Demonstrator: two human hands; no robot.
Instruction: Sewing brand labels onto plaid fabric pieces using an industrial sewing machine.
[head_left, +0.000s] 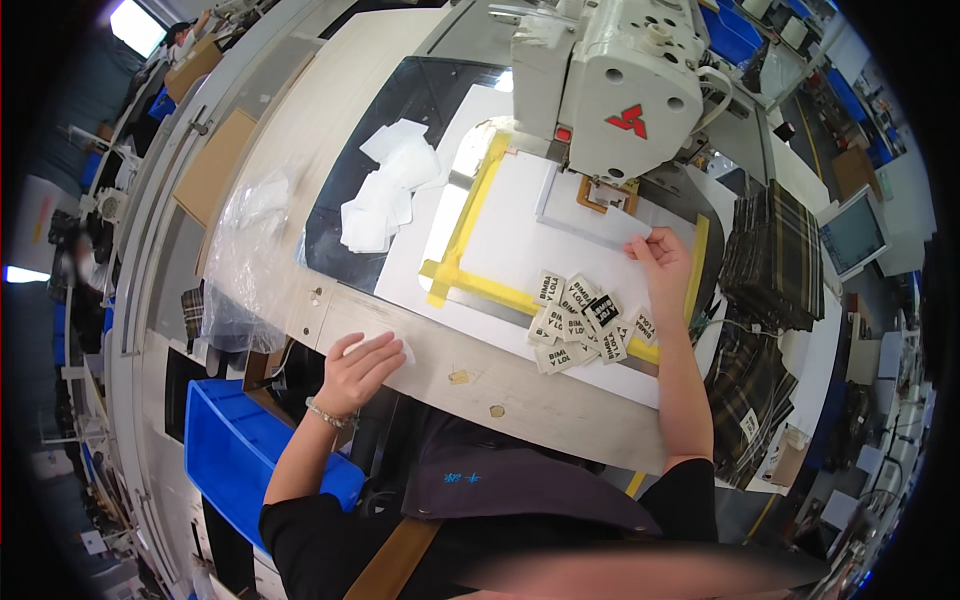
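R hand (pixel 663 265): fingers pinching white pc (pixel 621 227), just below mach. head (pixel 630 105) | L hand (pixel 362 375): lower-left of head, grip can't tell | step: prob. positioning pc | next: needs flat align

Wht patches (pixel 390 185), blk/wht labels (pixel 575 325), yel tape (pixel 474 205), plaid fabric (pixel 770 250).

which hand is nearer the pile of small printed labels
Right. The right hand is just beyond the label pile, toward its right; the left hand is farther off to its left, by the table's near edge.
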